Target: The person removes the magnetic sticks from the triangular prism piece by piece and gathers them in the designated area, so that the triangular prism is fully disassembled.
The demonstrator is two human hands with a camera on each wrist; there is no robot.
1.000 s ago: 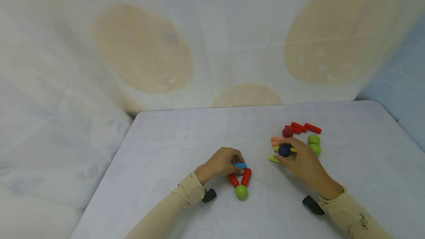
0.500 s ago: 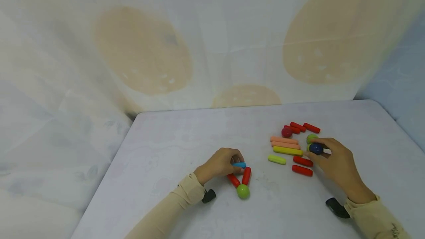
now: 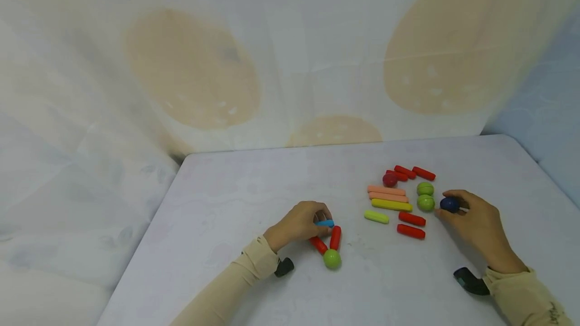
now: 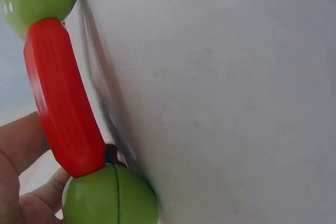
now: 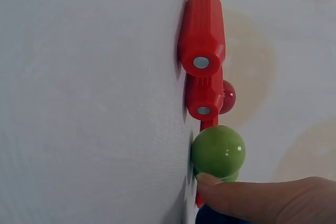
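My left hand (image 3: 318, 218) pinches a short blue stick (image 3: 327, 223) at the top of two red sticks (image 3: 336, 238) that meet in a V at a green ball (image 3: 332, 259). The left wrist view shows one red stick (image 4: 63, 103) between two green balls (image 4: 113, 195), with my fingers (image 4: 18, 145) beside it. My right hand (image 3: 452, 206) grips a dark blue ball (image 3: 449, 205) just right of two loose green balls (image 3: 426, 202). In the right wrist view my finger (image 5: 268, 200) lies over the blue ball (image 5: 218, 217), next to a green ball (image 5: 218, 151).
Loose pieces lie left of my right hand: two orange sticks (image 3: 387, 190), a yellow stick (image 3: 391, 205), a short yellow-green stick (image 3: 376, 217), several red sticks (image 3: 412, 219) and a dark red ball (image 3: 389, 180). The pale table (image 3: 226, 200) ends at a draped cloth behind.
My right hand has carried the dark blue ball rightward, off the pile to the right of the green balls, which uncovered the sticks. The left hand has stayed on the blue stick.
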